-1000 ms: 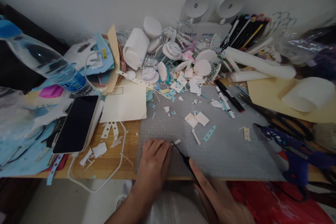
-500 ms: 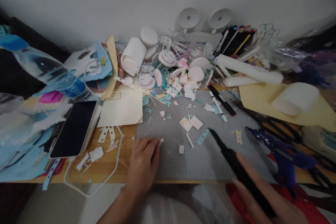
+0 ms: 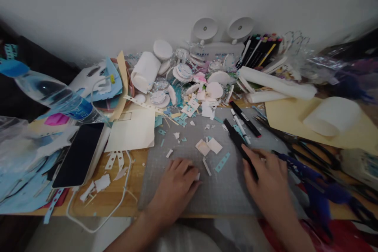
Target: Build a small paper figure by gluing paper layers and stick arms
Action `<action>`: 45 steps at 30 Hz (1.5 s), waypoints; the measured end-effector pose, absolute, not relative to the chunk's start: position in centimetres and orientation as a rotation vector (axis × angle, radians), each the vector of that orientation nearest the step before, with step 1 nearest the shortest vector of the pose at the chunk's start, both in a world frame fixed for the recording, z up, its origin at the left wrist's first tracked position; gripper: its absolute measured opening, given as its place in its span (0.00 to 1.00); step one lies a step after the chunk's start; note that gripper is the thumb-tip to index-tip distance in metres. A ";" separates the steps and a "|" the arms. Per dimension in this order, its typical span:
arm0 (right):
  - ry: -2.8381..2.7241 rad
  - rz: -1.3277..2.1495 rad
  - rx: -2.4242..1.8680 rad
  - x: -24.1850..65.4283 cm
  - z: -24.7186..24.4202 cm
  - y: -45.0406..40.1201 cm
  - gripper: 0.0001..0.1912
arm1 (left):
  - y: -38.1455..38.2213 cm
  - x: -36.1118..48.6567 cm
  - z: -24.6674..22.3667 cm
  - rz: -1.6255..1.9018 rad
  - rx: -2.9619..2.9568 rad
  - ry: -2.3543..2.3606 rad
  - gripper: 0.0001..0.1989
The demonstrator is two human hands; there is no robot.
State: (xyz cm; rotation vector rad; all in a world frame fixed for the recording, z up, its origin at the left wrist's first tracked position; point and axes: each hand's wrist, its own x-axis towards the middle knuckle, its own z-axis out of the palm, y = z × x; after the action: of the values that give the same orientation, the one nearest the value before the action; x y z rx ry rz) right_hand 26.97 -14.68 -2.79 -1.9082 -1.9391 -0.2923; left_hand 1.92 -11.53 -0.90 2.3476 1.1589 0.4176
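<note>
While the right hand (image 3: 267, 179) grips the black tool (image 3: 236, 138), presumably light, stiff and best held mid-shaft, inside the mat (image 3: 224, 197)'s right edge, the left hand (image 3: 178, 183) curls beside a white scrap (image 3: 197, 176), grip unclear.

Blk knife (image 3: 236, 137) looks matt plastic; cutting mat (image 3: 218, 193) also matt. Paper scraps (image 3: 215, 145) matt, some w/ rough torn edges. Phone screen (image 3: 79, 155) smooth & glossy, water btl (image 3: 49, 94) clear shiny plastic, tabletop (image 3: 110, 197) grained wood.
</note>
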 end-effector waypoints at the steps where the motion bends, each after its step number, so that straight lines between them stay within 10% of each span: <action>1: -1.897 -0.328 -1.885 26.9 -2.1 -14.9 0.17 | -11.4 1.8 -0.9 0.438 2.313 1.159 0.07; 15: -2.241 0.221 -1.529 20.7 -1.9 -13.5 0.12 | -10.9 0.5 3.1 0.891 0.542 0.972 0.12; 26: -1.906 -0.247 -1.669 23.4 1.9 -8.4 0.15 | -11.2 -2.0 3.1 0.942 0.347 0.908 0.12; 45: -2.221 -0.039 -1.675 20.6 -2.5 -9.2 0.08 | -14.4 -4.5 0.6 1.023 0.215 0.953 0.11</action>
State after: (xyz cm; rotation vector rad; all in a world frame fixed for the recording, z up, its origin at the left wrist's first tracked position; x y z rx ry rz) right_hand 20.61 -9.19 -2.48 -1.6755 -2.2214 -0.0386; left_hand -4.51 -14.42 0.59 0.2153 0.9533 1.0227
